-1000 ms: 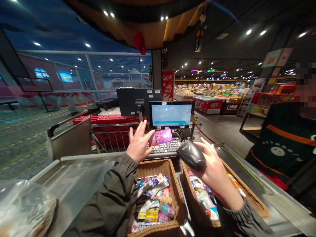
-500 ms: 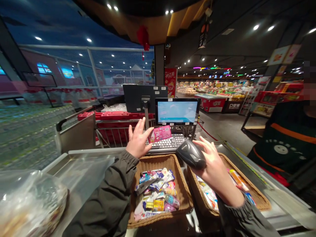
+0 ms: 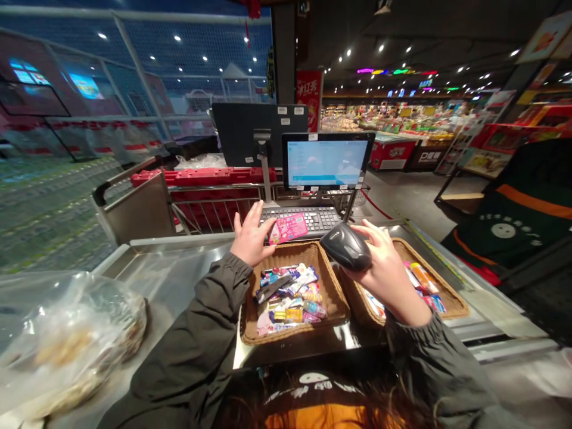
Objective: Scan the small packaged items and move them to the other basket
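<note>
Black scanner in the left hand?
No, the right hand grips the black scanner, while the left hand holds the pink packet by its edge.

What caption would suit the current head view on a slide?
Left hand holds a pink packet, right hand a black scanner, near two wicker baskets.

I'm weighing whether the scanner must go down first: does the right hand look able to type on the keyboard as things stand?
Probably not freely: the right hand grips the black handheld barcode scanner. The way looks fairly open, though; the keyboard lies just beyond, with much of it uncovered.
</note>
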`<state>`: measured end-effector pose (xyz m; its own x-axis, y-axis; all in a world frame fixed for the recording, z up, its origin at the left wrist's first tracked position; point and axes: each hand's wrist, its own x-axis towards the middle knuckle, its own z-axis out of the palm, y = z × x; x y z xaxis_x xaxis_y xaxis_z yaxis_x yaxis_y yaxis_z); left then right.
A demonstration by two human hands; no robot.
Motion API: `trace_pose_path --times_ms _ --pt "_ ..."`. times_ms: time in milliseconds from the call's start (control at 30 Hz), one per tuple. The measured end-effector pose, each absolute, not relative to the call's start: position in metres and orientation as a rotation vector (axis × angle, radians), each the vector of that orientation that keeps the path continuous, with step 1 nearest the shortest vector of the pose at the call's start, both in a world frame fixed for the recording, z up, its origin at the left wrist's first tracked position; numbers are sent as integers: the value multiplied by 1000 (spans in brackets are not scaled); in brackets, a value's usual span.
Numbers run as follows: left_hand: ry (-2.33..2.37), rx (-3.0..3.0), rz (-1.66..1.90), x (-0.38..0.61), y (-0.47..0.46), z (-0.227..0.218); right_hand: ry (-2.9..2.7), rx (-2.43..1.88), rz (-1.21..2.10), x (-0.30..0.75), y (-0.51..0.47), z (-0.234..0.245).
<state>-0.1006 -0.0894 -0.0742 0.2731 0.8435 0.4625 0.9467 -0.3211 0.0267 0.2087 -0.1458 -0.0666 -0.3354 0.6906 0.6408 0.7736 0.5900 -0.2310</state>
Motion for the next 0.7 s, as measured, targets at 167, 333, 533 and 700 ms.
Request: trace_pose_path --times_ms 167,333,533,700 --pt "-1741 -2386 -422 -100 -89 -118 -2113 -1239 -92 209 -151 -75" --pt "-1740 -2573 -235 -86 -94 -166 -2103 -1270 -67 213 -154 -83" --pt "-1552 -2935 191 -58 -104 -206 -2108 -1306 -45 223 -155 -88" --pt "-1476 -3027 433 -46 -101 -209 -2011 -1386 -142 255 -155 -86"
